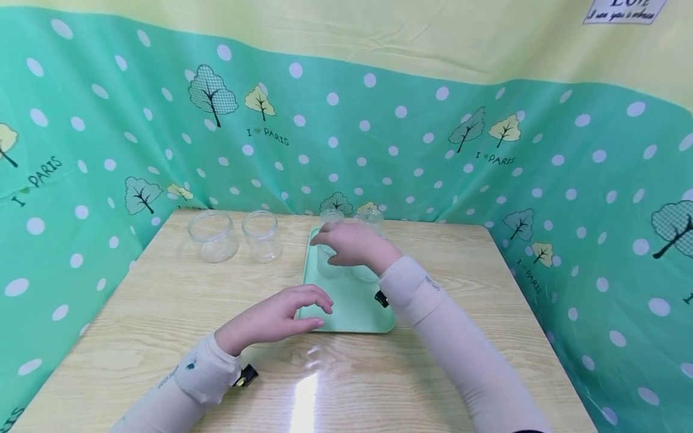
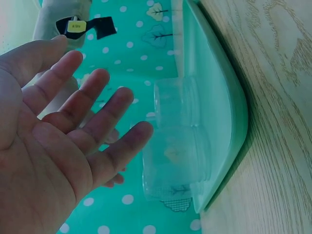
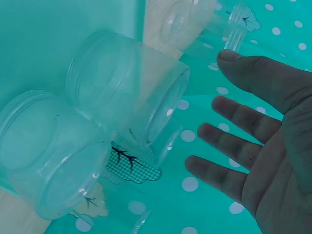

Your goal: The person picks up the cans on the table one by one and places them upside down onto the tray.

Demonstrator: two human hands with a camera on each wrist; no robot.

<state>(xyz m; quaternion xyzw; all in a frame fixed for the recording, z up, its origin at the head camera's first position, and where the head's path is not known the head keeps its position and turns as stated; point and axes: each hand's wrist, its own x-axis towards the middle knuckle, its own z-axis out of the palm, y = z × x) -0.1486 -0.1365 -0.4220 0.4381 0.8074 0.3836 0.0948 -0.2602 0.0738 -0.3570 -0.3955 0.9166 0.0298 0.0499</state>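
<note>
A pale green tray (image 1: 352,310) lies on the wooden table, with clear jars standing mouth down at its far end. My right hand (image 1: 354,243) hangs over these jars, partly hiding them in the head view. In the right wrist view its fingers are spread beside one clear jar (image 3: 126,83), holding nothing; a second clear jar (image 3: 44,151) stands alongside. More transparent outlines show beyond their bases. My left hand (image 1: 287,310) hovers at the tray's near left part, fingers loosely bent and thumb apart, with nothing in it.
Left of the tray, a wide clear jar (image 1: 213,240) and a narrower clear jar (image 1: 262,237) stand mouth up on the table (image 1: 178,313). A green dotted curtain (image 1: 379,150) encloses the back and both sides.
</note>
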